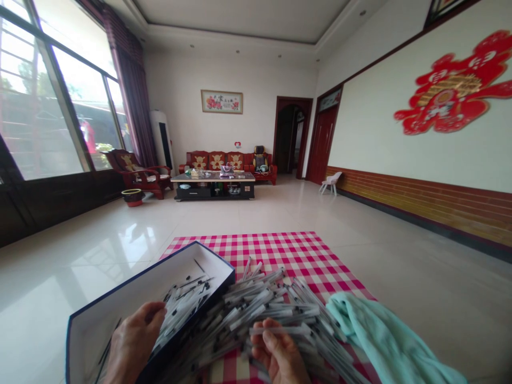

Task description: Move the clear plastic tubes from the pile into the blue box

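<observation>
My right hand (276,349) pinches a translucent pen (280,331) between thumb and fingers, held roughly level in front of the pile. My left hand (138,338) is over the near part of a white-lined box with a blue rim (116,290). Its fingers are curled together, and whatever they hold cannot be made out. Inside the box lie loose pen parts (188,298), some black and some clear. A large heap of similar clear pens with dark ends (260,301) spreads beside the box, partly hidden by my right hand.
Under the heap lies a pink-and-white checked cloth (276,245). A mint-green cloth (372,330) is bunched to the right of the pens. Farther off stand a low black coffee table (200,192), a wooden sofa (244,160) and a small pale chair (331,182).
</observation>
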The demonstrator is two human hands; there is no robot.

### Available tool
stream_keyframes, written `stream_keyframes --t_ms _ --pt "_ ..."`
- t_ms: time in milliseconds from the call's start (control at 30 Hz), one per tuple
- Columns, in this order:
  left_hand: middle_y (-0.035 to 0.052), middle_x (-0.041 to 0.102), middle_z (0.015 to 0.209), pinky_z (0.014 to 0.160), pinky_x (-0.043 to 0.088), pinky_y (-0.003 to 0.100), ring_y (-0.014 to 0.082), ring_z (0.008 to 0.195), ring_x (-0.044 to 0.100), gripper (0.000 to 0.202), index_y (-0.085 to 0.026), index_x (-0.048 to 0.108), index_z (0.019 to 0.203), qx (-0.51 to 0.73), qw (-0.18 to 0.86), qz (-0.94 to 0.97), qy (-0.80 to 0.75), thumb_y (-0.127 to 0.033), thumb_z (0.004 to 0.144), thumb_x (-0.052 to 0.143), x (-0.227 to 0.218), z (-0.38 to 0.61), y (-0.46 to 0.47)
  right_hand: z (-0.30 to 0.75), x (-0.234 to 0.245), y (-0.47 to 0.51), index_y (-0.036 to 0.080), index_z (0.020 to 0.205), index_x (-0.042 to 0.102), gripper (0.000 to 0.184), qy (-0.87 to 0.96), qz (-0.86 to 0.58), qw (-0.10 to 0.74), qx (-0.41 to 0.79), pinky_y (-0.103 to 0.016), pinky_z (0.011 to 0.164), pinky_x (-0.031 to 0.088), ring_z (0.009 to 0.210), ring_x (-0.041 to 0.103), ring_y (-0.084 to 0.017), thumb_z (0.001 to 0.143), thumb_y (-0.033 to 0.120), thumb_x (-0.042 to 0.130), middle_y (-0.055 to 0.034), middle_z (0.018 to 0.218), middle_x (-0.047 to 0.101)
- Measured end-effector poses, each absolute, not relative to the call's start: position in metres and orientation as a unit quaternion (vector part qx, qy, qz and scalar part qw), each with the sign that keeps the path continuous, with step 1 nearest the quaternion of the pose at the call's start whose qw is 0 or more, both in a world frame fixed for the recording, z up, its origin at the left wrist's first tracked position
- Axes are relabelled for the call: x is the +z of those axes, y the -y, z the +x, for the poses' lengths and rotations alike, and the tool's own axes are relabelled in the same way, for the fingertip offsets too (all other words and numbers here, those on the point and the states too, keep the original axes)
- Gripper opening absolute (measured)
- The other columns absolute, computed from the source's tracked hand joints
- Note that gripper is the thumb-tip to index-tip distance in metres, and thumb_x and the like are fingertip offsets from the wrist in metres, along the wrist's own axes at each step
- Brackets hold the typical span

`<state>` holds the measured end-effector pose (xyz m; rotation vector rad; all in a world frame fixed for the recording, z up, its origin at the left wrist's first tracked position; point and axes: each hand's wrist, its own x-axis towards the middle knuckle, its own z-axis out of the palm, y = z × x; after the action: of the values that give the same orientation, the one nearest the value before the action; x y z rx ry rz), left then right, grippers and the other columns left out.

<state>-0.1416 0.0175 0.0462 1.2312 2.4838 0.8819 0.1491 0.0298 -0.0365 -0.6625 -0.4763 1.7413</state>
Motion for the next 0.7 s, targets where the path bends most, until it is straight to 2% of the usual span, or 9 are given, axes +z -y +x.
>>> stream_keyframes --t_ms 200,300,367,500,633,700 --pt "0.0055 0.074 0.085 0.067 0.045 0.03 0.0282 0.084 0.067 0.034 -0.025 0.07 0.096 0.178 0.071 0.474 -0.86 -0.038 0.081 0.042 0.046 -0.14 -0.013 0.149 -0.036 -0.029 0.017 0.088 0.064 0.041 0.209 -0.29 0.571 0.739 -0.028 0.062 0.055 0.074 0.071 -0.018 0.055 0.028 0.087 -0.0048 0.086 0.076" --pt "0.0061 0.071 0.102 0.068 0.046 0.032 0.0292 0.089 0.066 0.034 -0.026 0.07 0.096 0.178 0.028 0.479 -0.859 -0.04 0.083 0.041 0.046 -0.137 -0.009 0.149 -0.034 -0.029 0.018 0.087 0.065 0.042 0.21 -0.297 0.57 0.737 -0.029 0.063 0.055 0.074 0.071 -0.019 0.054 0.028 0.088 -0.0047 0.086 0.076" --pt "0.005 0.069 0.109 0.07 0.046 0.03 0.0258 0.087 0.067 0.033 -0.026 0.069 0.096 0.215 -0.007 0.491 -0.845 -0.038 0.084 0.041 0.048 -0.13 -0.009 0.149 -0.033 -0.028 0.018 0.087 0.065 0.041 0.211 -0.304 0.57 0.733 -0.03 0.064 0.054 0.074 0.07 -0.019 0.054 0.028 0.088 -0.0048 0.087 0.075" --pt "-0.0001 0.07 0.096 0.066 0.047 0.024 0.0152 0.068 0.066 0.024 -0.027 0.067 0.092 0.315 0.002 0.55 -0.774 -0.034 0.084 0.046 0.048 -0.098 -0.011 0.15 -0.031 -0.027 0.017 0.087 0.065 0.039 0.222 -0.303 0.565 0.735 -0.031 0.066 0.053 0.074 0.07 -0.02 0.055 0.028 0.086 -0.0058 0.087 0.075" --pt "-0.0016 0.07 0.086 0.067 0.048 0.021 0.0138 0.072 0.066 0.019 -0.027 0.066 0.087 0.371 0.058 0.666 -0.644 -0.03 0.086 0.048 0.042 -0.053 -0.01 0.149 -0.029 -0.027 0.018 0.085 0.062 0.036 0.234 -0.279 0.546 0.755 -0.031 0.066 0.052 0.074 0.07 -0.02 0.06 0.031 0.083 -0.0068 0.085 0.075" --pt "-0.0016 0.069 0.079 0.062 0.048 0.019 0.0125 0.065 0.065 0.02 -0.026 0.067 0.083 0.385 0.088 0.697 -0.598 -0.03 0.087 0.048 0.038 -0.035 -0.008 0.148 -0.028 -0.026 0.018 0.085 0.06 0.034 0.246 -0.262 0.53 0.768 -0.03 0.063 0.051 0.072 0.069 -0.02 0.063 0.034 0.081 -0.0053 0.079 0.073"
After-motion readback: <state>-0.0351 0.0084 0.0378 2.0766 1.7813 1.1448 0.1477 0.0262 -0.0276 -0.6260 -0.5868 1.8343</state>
